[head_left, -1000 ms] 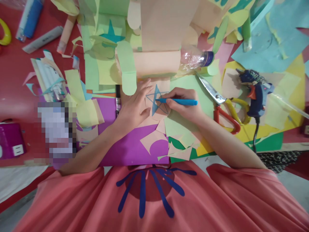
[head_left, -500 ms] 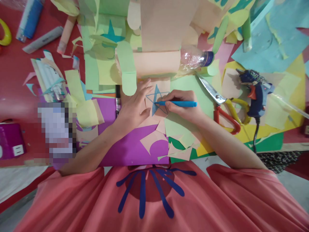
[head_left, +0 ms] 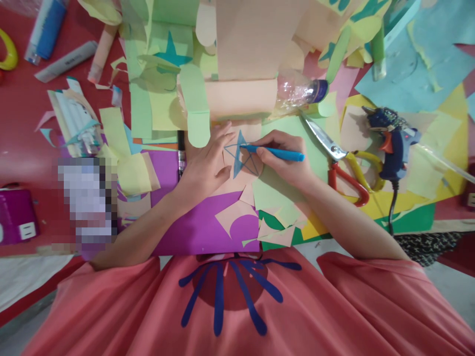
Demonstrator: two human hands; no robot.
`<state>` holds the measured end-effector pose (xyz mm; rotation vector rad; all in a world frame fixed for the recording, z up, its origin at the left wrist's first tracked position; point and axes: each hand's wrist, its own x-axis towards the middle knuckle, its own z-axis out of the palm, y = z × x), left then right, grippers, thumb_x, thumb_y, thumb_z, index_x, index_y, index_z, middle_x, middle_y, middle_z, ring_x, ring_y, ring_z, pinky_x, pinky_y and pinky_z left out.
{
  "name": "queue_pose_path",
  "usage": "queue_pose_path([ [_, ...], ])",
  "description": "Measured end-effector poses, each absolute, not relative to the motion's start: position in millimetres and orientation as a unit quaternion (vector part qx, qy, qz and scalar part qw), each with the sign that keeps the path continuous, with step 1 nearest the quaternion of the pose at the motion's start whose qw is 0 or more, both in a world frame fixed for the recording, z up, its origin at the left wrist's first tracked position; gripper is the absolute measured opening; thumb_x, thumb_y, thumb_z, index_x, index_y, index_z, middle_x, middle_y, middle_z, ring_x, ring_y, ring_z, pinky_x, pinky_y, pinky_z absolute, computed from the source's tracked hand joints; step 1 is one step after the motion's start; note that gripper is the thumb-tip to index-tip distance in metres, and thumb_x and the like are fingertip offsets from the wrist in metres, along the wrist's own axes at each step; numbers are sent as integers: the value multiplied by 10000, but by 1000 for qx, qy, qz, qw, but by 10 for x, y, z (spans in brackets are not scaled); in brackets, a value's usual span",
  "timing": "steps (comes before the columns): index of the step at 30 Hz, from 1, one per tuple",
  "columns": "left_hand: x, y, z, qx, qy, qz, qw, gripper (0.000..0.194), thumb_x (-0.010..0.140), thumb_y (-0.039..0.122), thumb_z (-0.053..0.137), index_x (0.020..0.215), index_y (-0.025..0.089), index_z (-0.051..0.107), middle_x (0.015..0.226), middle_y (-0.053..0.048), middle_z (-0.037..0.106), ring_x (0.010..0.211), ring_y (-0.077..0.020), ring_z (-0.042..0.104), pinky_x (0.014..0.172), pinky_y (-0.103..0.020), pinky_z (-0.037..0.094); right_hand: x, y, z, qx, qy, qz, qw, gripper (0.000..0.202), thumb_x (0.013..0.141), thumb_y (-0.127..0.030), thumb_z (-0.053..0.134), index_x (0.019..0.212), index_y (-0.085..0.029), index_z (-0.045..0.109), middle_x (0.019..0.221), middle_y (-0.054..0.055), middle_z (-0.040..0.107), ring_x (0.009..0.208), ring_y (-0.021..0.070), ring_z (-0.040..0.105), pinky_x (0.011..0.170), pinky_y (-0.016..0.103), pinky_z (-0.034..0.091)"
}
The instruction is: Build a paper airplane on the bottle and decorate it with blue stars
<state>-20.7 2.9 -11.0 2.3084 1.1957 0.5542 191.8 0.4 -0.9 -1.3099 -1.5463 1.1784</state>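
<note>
A blue felt-tip pen [head_left: 284, 154] is gripped in my right hand [head_left: 284, 158], its tip touching a blue star [head_left: 237, 160] drawn on a peach paper [head_left: 254, 129]. One tall strip of the star is coloured in; the other arms show as outlines. My left hand [head_left: 210, 163] lies on the left part of that paper with fingers stretched out and thumb apart. Above the sheet, a clear plastic bottle [head_left: 295, 91] lies on its side, wrapped in peach paper [head_left: 241, 96], with a light green paper strip [head_left: 196, 104] over its left end.
Open scissors [head_left: 336, 153] with red and yellow handles lie right of my right hand, beside a blue glue gun [head_left: 397, 153]. Paper scraps [head_left: 237, 217] lie on purple paper [head_left: 208, 232] near me. White pens [head_left: 76, 118] and a blurred-out object [head_left: 87, 202] are at left.
The pen has tilted, its tip shifting slightly up within the star, and my right hand has turned with it. My left hand stays in place.
</note>
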Motion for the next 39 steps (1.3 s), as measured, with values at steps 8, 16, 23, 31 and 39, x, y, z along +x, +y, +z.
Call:
queue_pose_path([
  [8, -213, 36, -116, 847, 425, 206, 245, 612, 843, 96, 556, 1388, 267, 336, 1551, -82, 388, 1430, -281, 386, 1167, -494, 375, 1928, 8, -36, -519, -602, 459, 396, 80, 802, -279, 636, 792, -199, 632, 718, -5, 646, 642, 111, 585, 590, 262, 478],
  [16, -211, 27, -116, 841, 430, 204, 257, 633, 836, 79, 554, 1397, 274, 336, 1555, -77, 380, 1438, -287, 372, 1157, -485, 392, 1937, 15, -41, -508, -608, 463, 397, 56, 802, -246, 631, 774, -198, 639, 707, -6, 637, 624, 105, 565, 562, 258, 448],
  [23, -211, 33, -125, 845, 427, 211, 245, 613, 844, 94, 552, 1392, 278, 347, 1548, -67, 391, 1427, -272, 391, 1139, -470, 421, 1944, 14, -16, -513, -616, 459, 383, 62, 781, -239, 621, 752, -191, 646, 670, -3, 649, 590, 104, 541, 538, 258, 429],
  [31, -229, 45, -113, 850, 411, 210, 255, 651, 821, 63, 556, 1395, 267, 327, 1555, -83, 376, 1431, -263, 382, 1140, -446, 419, 1918, 9, -22, -505, -612, 463, 395, 74, 748, -228, 610, 710, -183, 653, 687, 11, 681, 595, 110, 576, 547, 256, 455],
  [39, -218, 39, -115, 843, 419, 206, 268, 659, 822, 54, 562, 1397, 277, 330, 1569, -75, 354, 1436, -267, 375, 1134, -437, 416, 1928, -3, -26, -517, -621, 454, 377, 87, 762, -239, 597, 739, -181, 658, 661, 0, 642, 588, 107, 557, 553, 256, 446],
])
